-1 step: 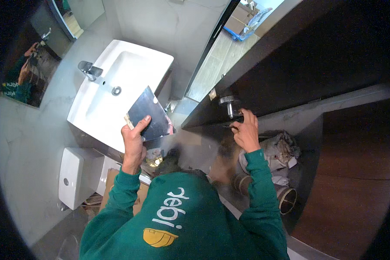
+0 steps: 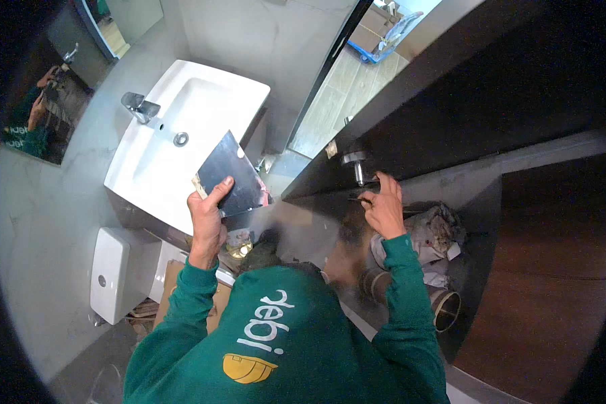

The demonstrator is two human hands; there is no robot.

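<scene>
My left hand point(image 2: 210, 214) grips a flat dark rectangular plate point(image 2: 229, 176) by its near-left edge, thumb on top. The plate is tilted beside the sink's near rim, with a pinkish patch at one corner. At the dark door point(image 2: 464, 114), my right hand point(image 2: 384, 209) has its upper fingers beside the end of the metal lever handle point(image 2: 358, 170). Whether they touch the lever, I cannot tell. Lower down, the thumb and a finger pinch a small thin dark piece point(image 2: 358, 200), too small to name.
A white sink point(image 2: 148, 165) with a chrome faucet point(image 2: 140, 108) stands at the left, a toilet point(image 2: 111, 276) below it. A cloth sack point(image 2: 431, 236) and a cylindrical tube point(image 2: 444, 308) lie by my right forearm. Beyond the door edge is a blue-edged container point(image 2: 367, 54).
</scene>
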